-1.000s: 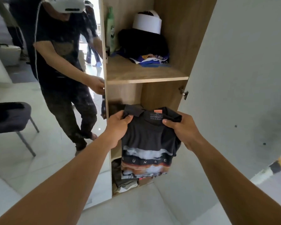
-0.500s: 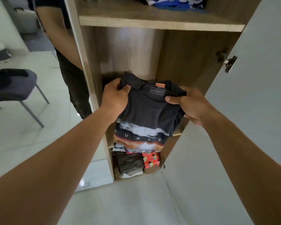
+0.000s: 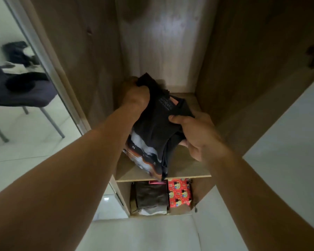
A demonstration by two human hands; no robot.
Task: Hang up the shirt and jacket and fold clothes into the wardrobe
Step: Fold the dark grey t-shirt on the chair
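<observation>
Compared with 0.5 s ago, both hands have pushed the folded T-shirt (image 3: pixel 152 136) further into the wardrobe (image 3: pixel 234 78), at frame centre, above the wooden shelf (image 3: pixel 187 165). The left hand (image 3: pixel 136 96) curls its fingers round the collar corner; the right hand (image 3: pixel 198 136) pinches the right edge. The cloth is black with an orange-and-white print band, tilted, its hem overhanging the shelf's front.

Folded black T-shirt (image 3: pixel 152 134) with a white and orange picture. Held tilted between left hand (image 3: pixel 134 98) at the collar end and right hand (image 3: pixel 198 136) at the side. Lower end reaches the front of wooden shelf (image 3: pixel 185 165) under right hand.
</observation>
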